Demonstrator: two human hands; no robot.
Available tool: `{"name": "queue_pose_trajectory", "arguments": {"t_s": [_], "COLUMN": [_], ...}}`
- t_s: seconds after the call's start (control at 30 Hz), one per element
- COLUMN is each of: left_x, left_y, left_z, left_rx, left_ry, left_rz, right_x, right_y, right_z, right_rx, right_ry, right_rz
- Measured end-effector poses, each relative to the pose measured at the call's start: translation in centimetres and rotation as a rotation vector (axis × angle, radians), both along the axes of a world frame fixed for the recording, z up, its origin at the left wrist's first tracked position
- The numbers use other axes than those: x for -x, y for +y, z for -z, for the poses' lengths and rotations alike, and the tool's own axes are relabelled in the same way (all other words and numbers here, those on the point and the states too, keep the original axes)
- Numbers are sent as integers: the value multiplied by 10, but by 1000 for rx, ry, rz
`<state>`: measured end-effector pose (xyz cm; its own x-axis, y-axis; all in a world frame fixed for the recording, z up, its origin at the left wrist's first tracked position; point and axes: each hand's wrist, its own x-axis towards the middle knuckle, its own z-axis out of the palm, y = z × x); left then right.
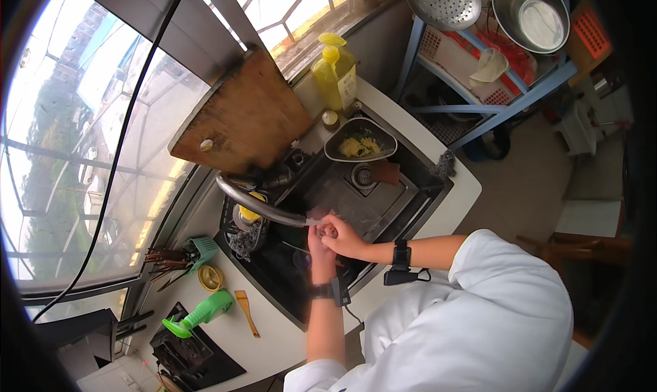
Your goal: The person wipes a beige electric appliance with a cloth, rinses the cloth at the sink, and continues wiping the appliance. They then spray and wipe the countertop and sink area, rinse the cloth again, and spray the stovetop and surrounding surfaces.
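Note:
Both hands meet over the black sink (277, 258), at the end of the curved metal faucet (262, 207). My left hand (319, 246) lies below the spout, cupped around something small and pinkish that I cannot identify. From the right, my right hand (345, 237) touches it with bent fingers. Whether the small thing is an object or just fingers is unclear. A metal strainer basket (331, 158) with yellow and green food scraps sits at the sink's far corner. Beside the drain (363, 176) lies a reddish-brown cloth or pad (386, 172).
A yellow pump bottle (336, 81) and a wooden cutting board (246, 115) stand behind the sink. Left are a chopstick holder (201, 253), a brass-coloured bowl (210, 277), a green spray bottle (205, 310) and a wooden spatula (247, 312). A steel-wool scrubber (444, 164) rests on the right rim.

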<state>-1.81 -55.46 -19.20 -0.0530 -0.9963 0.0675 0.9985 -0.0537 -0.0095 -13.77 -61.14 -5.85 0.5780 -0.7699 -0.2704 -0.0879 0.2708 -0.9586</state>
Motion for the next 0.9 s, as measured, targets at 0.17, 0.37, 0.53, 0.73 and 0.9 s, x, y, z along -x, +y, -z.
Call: {"name": "queue_pose_trajectory", "arguments": {"t_s": [0.17, 0.37, 0.53, 0.73, 0.9], "left_x": [60, 43, 67, 59, 54], "left_y": [-21, 6, -7, 11, 3], "left_z": [-96, -56, -91, -2, -67], "left_rx": [-680, -431, -566, -160, -559], "left_ry": [-325, -524, -606, -3, -567], "left_rz": [-191, -291, -141, -317, -143], "right_x": [-14, -33, -15, -19, -14], "right_y": [-27, 29, -18, 37, -1], "right_z": [37, 33, 65, 40, 53], "right_rx": [400, 431, 3, 465, -11], "right_ry": [472, 382, 190, 337, 223], "right_rz": [275, 70, 211, 116, 271]}}
